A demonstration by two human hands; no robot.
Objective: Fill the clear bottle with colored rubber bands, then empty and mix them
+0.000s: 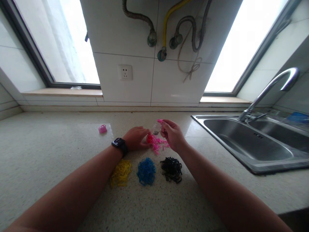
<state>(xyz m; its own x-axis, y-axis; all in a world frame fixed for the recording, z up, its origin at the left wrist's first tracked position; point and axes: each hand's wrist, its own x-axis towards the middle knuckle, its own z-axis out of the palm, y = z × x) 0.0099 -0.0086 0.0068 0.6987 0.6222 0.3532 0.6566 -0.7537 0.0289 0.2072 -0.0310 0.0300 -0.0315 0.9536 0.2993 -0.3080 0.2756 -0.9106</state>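
Note:
My left hand (138,138), a black watch on its wrist, has its fingers closed on a small clear container (156,128) with a reddish-pink end (150,138). The container is tilted, its clear part towards my right hand (173,133). Pinched between my right thumb and fingers are small pink pieces (159,120), beside the clear part. Below and between the hands lies a loose heap of thin pink pieces (158,145). Nearer me sit separate heaps of thin yellow pieces (121,173), blue pieces (146,171) and black pieces (171,169). My left forearm partly covers the yellow heap.
A pink cap-like object (102,129) rests on the speckled countertop (60,138), left of my hands. To the right is a steel double sink (248,138) with a curved faucet (270,87). Behind, the tiled wall carries a socket (125,72) and several hoses.

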